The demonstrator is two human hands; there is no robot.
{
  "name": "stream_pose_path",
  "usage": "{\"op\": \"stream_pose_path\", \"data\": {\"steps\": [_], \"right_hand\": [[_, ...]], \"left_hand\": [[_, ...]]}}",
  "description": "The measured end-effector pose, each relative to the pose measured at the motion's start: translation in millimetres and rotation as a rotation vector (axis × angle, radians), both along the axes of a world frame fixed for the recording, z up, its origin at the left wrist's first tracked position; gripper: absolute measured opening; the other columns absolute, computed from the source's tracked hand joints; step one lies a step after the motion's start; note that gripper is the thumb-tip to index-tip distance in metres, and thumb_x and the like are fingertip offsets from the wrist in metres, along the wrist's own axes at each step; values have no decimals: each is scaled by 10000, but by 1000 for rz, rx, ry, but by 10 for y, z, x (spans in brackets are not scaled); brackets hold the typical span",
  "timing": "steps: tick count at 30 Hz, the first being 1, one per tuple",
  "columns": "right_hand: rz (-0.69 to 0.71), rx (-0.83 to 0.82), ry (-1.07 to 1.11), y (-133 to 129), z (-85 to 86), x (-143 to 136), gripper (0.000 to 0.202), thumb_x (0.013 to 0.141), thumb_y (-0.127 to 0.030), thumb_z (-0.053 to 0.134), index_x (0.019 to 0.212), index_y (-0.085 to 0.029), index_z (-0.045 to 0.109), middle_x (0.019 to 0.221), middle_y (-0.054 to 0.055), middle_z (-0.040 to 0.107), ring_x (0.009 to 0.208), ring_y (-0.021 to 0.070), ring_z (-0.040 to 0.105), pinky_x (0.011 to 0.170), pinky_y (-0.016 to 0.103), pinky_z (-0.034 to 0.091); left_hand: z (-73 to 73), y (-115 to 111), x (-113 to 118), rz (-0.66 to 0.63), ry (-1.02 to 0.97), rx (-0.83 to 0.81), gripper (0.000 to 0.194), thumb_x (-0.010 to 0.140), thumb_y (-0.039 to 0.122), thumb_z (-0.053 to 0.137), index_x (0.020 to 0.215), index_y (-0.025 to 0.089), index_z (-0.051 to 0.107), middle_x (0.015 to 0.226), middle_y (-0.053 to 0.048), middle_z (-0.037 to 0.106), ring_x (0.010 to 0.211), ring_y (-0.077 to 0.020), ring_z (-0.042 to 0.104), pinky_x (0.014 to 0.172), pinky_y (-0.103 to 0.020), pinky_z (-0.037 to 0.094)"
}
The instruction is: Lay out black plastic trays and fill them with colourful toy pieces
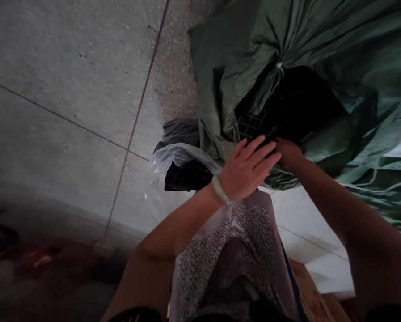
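Hands: left [245, 167] flat, unclenched, right [287, 150] grip hidden, green sack [307, 49] mouth facing viewer

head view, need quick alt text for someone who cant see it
Seen from above, a person's left hand and right hand reach into the dark opening of a big green sack on a pale tiled floor. A clear bag of dark items lies beside the sack.

Your view: dark green sack [321, 40], black crate [287, 107] inside; speckled black-and-white garment [217, 250]; white wristband [219, 191]; pale grey floor [69, 80].
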State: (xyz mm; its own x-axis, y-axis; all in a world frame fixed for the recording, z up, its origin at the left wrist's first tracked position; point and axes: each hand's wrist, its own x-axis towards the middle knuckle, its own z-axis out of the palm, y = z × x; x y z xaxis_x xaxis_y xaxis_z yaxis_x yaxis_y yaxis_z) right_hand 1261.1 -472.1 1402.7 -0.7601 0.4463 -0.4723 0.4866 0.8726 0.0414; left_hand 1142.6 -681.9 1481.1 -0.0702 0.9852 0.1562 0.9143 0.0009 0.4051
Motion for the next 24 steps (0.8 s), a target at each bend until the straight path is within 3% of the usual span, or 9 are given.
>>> {"op": "stream_pose_path", "data": {"steps": [3, 5, 8, 10, 12, 14, 17, 21, 24], "right_hand": [[-231, -41, 288, 97, 332, 278, 464, 846, -300, 564, 1294, -183, 530, 1195, 147, 625, 1089, 291, 593, 896, 398, 487], [-426, -17, 556, 65, 587, 479, 518, 831, -405, 584, 1299, -195, 507, 1163, 145, 633, 1081, 288, 602, 914, 410, 493], [-635, 17, 965, -230, 974, 775, 646, 758, -617, 605, 1285, -264, 484, 1182, 161, 613, 1118, 289, 596, 950, 391, 489], [-645, -118, 1065, -587, 1158, 904, 733, 677, -735, 613, 1279, -349, 453, 1208, 146, 601, 1134, 296, 593, 949, 406, 497], [-524, -365, 1008, -1021, 1204, 893, 731, 650, -773, 606, 1251, -382, 460, 1154, 125, 625, 1097, 312, 614, 937, 464, 511], [-305, -640, 866, -1460, 1069, 694, 638, 704, -680, 636, 1231, -346, 499, 1116, 93, 646, 1082, 304, 624, 954, 499, 509], [-20, -860, 705, -1994, 596, 133, 503, 788, -465, 662, 1254, -336, 523, 1210, 43, 627, 1140, 229, 601, 985, 402, 511], [63, -736, 456, -2394, 17, -539, 582, 804, -268, 688, 1355, -301, 502, 1355, 49, 568, 1273, 222, 518, 1088, 339, 433], [37, -743, 351, -2401, 41, -596, 586, 752, -194, 731, 1296, -334, 566, 1371, 10, 563, 1290, 252, 506, 1081, 393, 439]], "left_hand": [[23, 343, -119, -80, 100, -338, 526, 845, 485, 606, 1251, 153, 577, 1190, -132, 646, 1337, -344, 397, 1164, -588, 116], [-47, 289, -251, -124, 144, -448, 634, 786, 531, 661, 1272, 136, 567, 1193, -143, 643, 1317, -358, 406, 1160, -591, 90], [-85, 8, -488, -156, 214, -426, 635, 817, 371, 665, 1380, 151, 468, 1277, -142, 591, 1318, -324, 395, 1160, -559, 109], [-34, -122, -649, -144, 272, -418, 440, 883, 245, 558, 1313, 159, 535, 1185, -116, 633, 1226, -280, 472, 1155, -514, 156], [49, -128, -789, -139, 292, -396, 303, 909, 208, 486, 1170, 158, 630, 1077, -102, 659, 1115, -256, 525, 1121, -460, 241], [128, -36, -885, -154, 268, -339, 261, 907, 231, 490, 1089, 158, 662, 1041, -104, 657, 1063, -252, 536, 1056, -423, 317], [181, 127, -923, -169, 235, -284, 265, 903, 248, 495, 1086, 155, 662, 1006, -105, 654, 1019, -247, 540, 988, -405, 355], [86, 141, -879, -185, 195, -267, 282, 906, 246, 479, 1097, 147, 662, 977, -106, 654, 989, -236, 545, 963, -395, 362], [-1, 20, -898, -197, 157, -260, 284, 907, 316, 506, 1078, 161, 672, 939, -92, 661, 962, -227, 558, 958, -394, 375]]}}
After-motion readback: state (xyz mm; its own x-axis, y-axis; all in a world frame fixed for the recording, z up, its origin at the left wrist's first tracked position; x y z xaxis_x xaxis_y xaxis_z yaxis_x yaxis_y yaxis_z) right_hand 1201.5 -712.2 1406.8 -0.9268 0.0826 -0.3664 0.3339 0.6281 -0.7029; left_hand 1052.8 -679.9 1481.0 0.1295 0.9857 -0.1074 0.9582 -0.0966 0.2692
